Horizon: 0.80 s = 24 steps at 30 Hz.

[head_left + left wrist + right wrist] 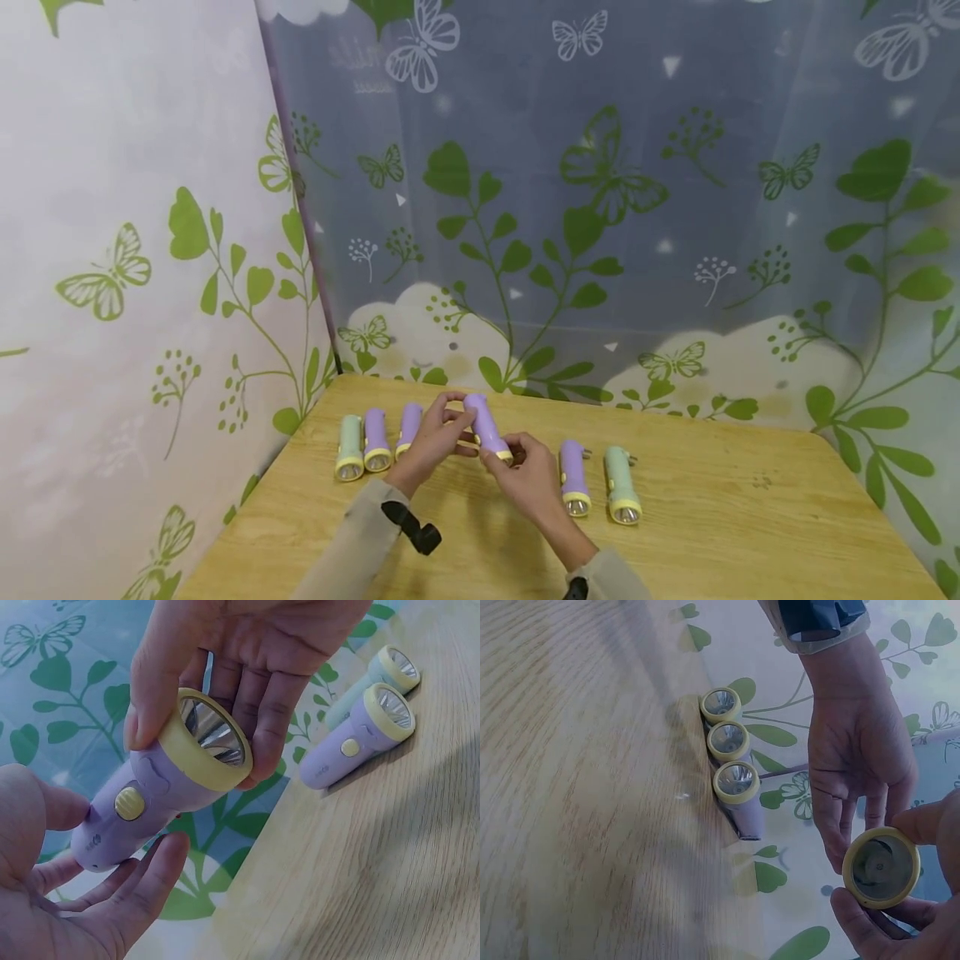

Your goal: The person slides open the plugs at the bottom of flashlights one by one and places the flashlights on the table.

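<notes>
A purple flashlight (486, 425) with a yellow head ring is held up over the table between both hands. My left hand (435, 435) holds it near the tail end, thumb on one side and fingers on the other. At the yellow ring, my right hand (528, 473) pinches the head between thumb and fingers. In the left wrist view, the flashlight (142, 791) shows a yellow ribbed switch and its reflector facing outward. The right wrist view looks straight into the lens (881, 868), with the body behind it hidden.
On the wooden table (712, 517), a green flashlight (349, 446) and two purple flashlights, one nearer (377, 437) and one by the left hand (408, 425), stand left. To the right are a purple flashlight (573, 473) and a green flashlight (622, 483), prongs protruding. Patterned curtains (540, 250) border the table.
</notes>
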### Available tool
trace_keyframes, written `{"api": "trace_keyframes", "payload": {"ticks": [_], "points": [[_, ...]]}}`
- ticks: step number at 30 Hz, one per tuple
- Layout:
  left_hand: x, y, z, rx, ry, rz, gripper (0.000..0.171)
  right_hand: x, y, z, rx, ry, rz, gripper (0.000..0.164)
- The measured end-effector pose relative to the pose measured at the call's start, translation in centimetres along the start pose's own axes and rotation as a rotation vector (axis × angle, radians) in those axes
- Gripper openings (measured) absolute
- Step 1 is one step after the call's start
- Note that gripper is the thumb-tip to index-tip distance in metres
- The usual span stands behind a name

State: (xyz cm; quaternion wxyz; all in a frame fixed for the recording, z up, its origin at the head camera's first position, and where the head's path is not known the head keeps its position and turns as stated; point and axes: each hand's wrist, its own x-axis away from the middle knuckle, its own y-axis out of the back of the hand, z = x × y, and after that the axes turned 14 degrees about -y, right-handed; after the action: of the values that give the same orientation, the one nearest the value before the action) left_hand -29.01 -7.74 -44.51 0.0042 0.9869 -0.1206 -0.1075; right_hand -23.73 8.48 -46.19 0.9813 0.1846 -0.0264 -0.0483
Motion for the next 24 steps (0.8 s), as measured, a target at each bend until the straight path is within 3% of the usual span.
{"api": "trace_keyframes", "payload": {"ticks": [5,16,24], "points": [[-0.3,-0.1,1.0,-0.009,-0.014,-0.017,0.04,0.3,-0.1,0.0,0.019,0.02,-0.017,0.031],[-0.2,-0.2,1.0,-0.012,-0.009,-0.015,0.04,0.5,-0.2,0.0,0.067,0.034,-0.029,0.027],[0.8,-0.3,-0.8,-0.028,-0.011,0.007,0.041,0.7,-0.2,-0.1,0.114,0.033,-0.03,0.028]]}}
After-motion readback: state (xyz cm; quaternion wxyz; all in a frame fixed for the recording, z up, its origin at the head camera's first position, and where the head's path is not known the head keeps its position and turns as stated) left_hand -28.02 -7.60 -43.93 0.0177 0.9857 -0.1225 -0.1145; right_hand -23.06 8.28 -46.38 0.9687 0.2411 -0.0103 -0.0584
